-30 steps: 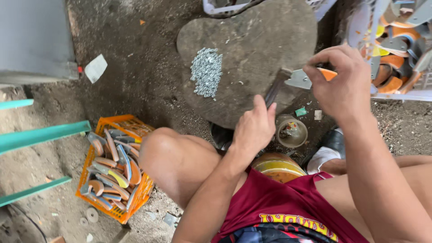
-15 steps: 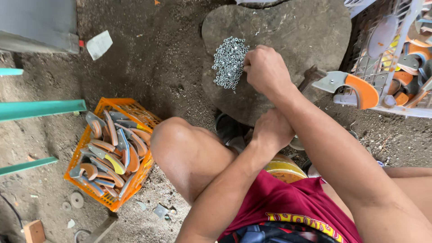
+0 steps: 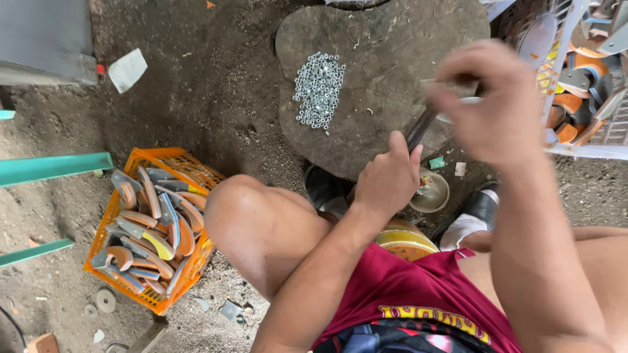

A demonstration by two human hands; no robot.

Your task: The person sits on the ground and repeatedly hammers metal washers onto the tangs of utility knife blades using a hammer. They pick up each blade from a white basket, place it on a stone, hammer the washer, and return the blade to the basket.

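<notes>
A pile of small silver nuts (image 3: pixel 318 89) lies on a flat round wooden stump (image 3: pixel 366 52). My left hand (image 3: pixel 389 180) is at the stump's near edge, closed around a dark slanted tool shaft (image 3: pixel 418 127). My right hand (image 3: pixel 490 108) is raised to the right of it and blurred. Its fingers are pinched together over a pale metal piece (image 3: pixel 458 99) at the shaft's upper end. I cannot see what the fingers hold. My bare left knee (image 3: pixel 255 222) is below the stump.
An orange crate (image 3: pixel 140 160) of curved blades with coloured handles sits on the dirt at left. A white basket (image 3: pixel 556 72) of similar orange-handled blades stands at right. A small round tin (image 3: pixel 428 193) and a yellow round container (image 3: pixel 402 240) are between my legs. Teal bars (image 3: pixel 52 168) cross the left edge.
My right hand left the nut pile and moved right to the tool's upper end. My left hand rose to grip the dark shaft. The view shifted slightly.
</notes>
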